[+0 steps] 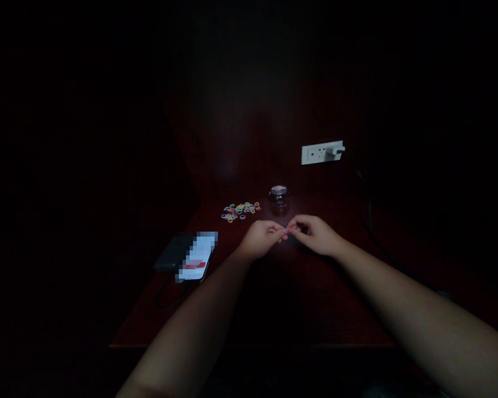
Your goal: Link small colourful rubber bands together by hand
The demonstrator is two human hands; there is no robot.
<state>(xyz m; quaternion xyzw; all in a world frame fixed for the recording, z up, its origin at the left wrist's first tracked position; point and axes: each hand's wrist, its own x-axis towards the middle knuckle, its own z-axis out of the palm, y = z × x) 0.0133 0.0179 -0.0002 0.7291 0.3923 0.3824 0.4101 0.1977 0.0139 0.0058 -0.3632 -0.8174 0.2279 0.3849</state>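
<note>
Along the near side of the dark red desk, two bare forearms reach inward from the bottom of the view. Left of the left forearm: a thin cable loops close to the lower end of a lit phone. Screen mostly pixelated, pale with a red patch; text unreadable. At the phone's left side, a flat dark block; markings, if any, lost in the dimness.

Farther in, the left hand and right hand meet at the fingertips. Both closed in a pinch; contents between the fingers too small and dim to identify.

Beyond the left hand, slightly leftward: small coloured bands in a loose scatter on the desk. Colours noted: yellow, green, blue, red-pink, purple. Some overlap; a few lie apart at the near side.

Right of the bands, behind the hands: a clear lidded jar, upright. Pale marking on lid, illegible.

Farthest, on the dark red wall: a white socket plate, pale plug seated at its right end. A dark cord runs from there down the right side toward the right forearm.
</note>
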